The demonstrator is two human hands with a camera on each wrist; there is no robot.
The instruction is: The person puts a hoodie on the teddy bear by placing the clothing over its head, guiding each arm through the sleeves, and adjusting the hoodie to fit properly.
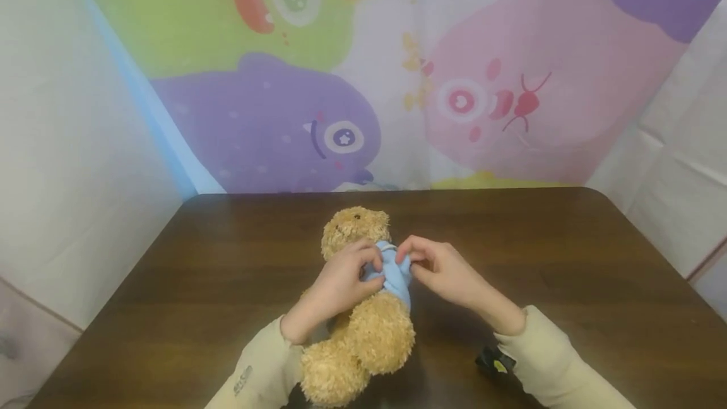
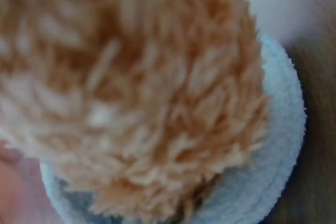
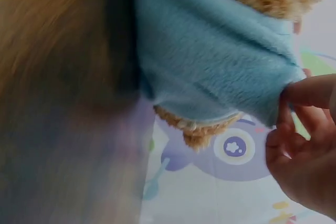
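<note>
A tan plush teddy bear (image 1: 382, 332) lies on its back, head toward the far edge and legs toward me. On its body is a light blue shirt (image 1: 396, 275), wrinkled across the chest. My left hand (image 1: 341, 276) reaches over the bear and pinches the shirt between thumb and fingers. At the opposite side, my right hand (image 1: 454, 273) pinches the shirt's edge with thumb and forefinger. The right wrist view shows the shirt (image 3: 210, 51) pulled outward by fingers. Close up in the left wrist view, blurred fur (image 2: 157, 93) meets blue cloth (image 2: 283, 108).
A dark brown wooden table (image 1: 227, 257) bears the bear. Behind it hangs a cloth printed with cartoon monsters (image 1: 272, 125). White panels (image 1: 85, 144) stand at both sides. A small black device (image 1: 493, 361) sits beneath the right sleeve.
</note>
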